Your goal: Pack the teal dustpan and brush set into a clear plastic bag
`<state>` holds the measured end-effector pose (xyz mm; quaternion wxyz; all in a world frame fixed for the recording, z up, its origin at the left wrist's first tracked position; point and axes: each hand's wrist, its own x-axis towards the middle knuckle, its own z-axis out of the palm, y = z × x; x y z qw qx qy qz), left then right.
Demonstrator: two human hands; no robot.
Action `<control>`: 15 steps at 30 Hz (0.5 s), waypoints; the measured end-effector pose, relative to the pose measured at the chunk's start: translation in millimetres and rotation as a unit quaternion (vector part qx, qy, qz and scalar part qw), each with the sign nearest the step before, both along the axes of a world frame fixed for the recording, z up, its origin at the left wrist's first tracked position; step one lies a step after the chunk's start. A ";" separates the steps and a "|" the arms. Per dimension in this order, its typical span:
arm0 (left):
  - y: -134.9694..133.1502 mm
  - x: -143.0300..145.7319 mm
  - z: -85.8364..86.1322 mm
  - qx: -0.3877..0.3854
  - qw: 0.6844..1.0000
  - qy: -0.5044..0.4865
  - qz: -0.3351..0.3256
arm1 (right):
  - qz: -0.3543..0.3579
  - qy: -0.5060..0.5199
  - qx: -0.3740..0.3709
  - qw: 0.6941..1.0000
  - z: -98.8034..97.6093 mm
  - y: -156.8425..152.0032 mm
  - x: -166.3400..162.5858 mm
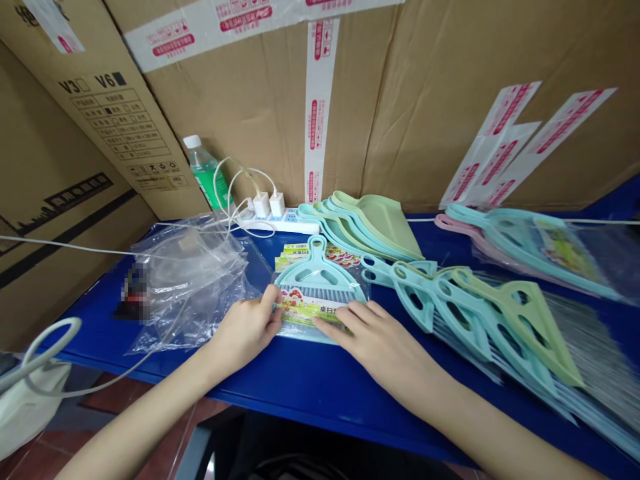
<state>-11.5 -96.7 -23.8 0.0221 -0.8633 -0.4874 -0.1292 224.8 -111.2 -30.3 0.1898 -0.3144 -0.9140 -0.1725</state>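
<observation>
A teal mini brush and dustpan set [315, 277] lies in a clear bag with a colourful label card [306, 309] on the blue table [320, 380]. My left hand [245, 330] pinches the bag's left edge with thumb and fingers. My right hand [373, 337] rests flat on the bag's lower right part, fingers stretched over the card.
A heap of clear plastic bags [193, 283] lies to the left. Nested dustpans [365, 223] and a row of small brushes [480, 313] lie to the right, with bagged sets [540, 250] behind. A power strip [270, 217], a green bottle [205, 173] and cardboard boxes [400, 100] stand at the back.
</observation>
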 end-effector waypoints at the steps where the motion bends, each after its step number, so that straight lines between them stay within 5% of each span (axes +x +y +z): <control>1: -0.3 0.5 -0.5 0.017 1.000 0.010 0.007 | 0.001 -0.001 -0.006 1.000 -1.0 0.2 0.2; 15: 0.1 -11.0 11.3 0.243 0.970 0.017 0.011 | 0.001 0.001 -0.049 0.999 -1.3 2.1 2.5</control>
